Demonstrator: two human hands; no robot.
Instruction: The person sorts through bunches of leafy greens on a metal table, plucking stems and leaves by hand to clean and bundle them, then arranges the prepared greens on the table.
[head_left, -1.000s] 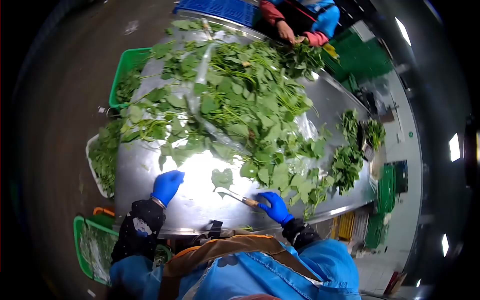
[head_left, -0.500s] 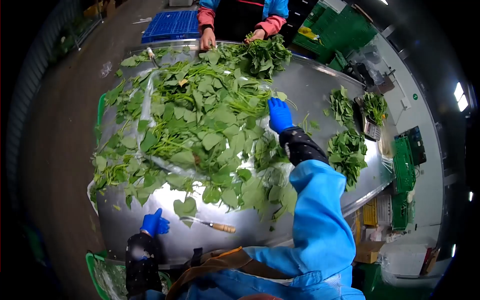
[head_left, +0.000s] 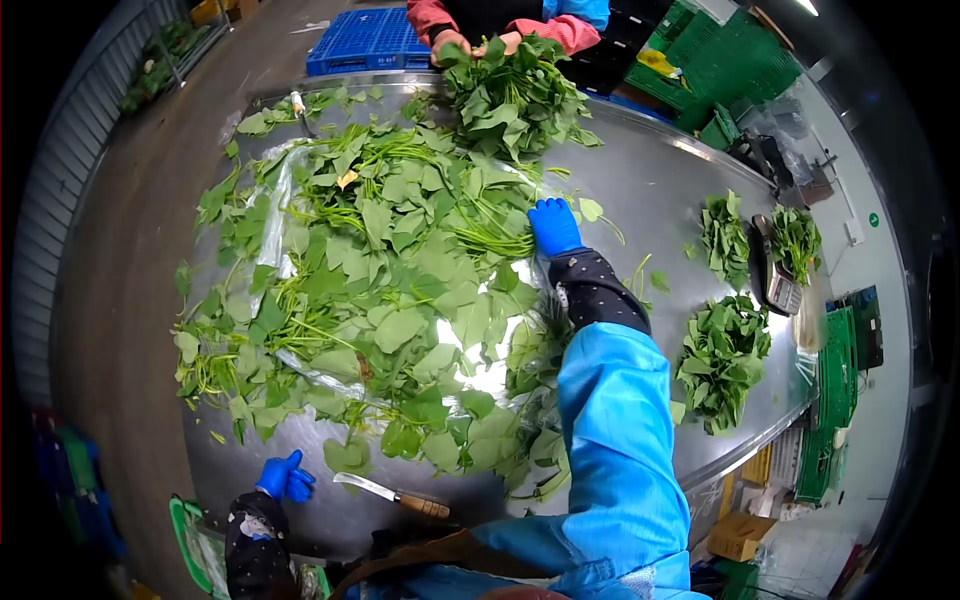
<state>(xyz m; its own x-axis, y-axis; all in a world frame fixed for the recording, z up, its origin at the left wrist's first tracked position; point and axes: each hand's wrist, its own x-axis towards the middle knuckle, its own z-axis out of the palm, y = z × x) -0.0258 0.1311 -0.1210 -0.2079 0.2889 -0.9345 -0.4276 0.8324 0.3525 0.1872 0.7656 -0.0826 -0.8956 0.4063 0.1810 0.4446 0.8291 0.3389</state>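
My right hand (head_left: pixel 555 226), in a blue glove, reaches to the right edge of a broad heap of leafy greens (head_left: pixel 400 270). Its fingers are curled in at the cut ends of a bunch of green stems (head_left: pixel 490 235), and the glove hides the grip itself. Low over the near left of the metal table, my left hand (head_left: pixel 286 477), also blue-gloved, holds nothing; its thumb stands apart from the fingers. A knife (head_left: pixel 392 494) with a curved blade and wooden handle lies to the right of that hand. Clear plastic film (head_left: pixel 278 225) shows among the leaves.
Across the metal table (head_left: pixel 640 200), a person's hands (head_left: pixel 480 47) hold a large leafy bunch (head_left: pixel 515 100). Bundles of greens (head_left: pixel 725 360) lie at the right beside a scale (head_left: pixel 780 285). Another knife handle (head_left: pixel 297 103) shows at far left. A green-rimmed container (head_left: pixel 190 545) stands below.
The person opposite has gathered and raised a fuller bunch. My right hand stays by the stems, its fingers more curled. The whole view has shifted slightly; my left hand stays empty.
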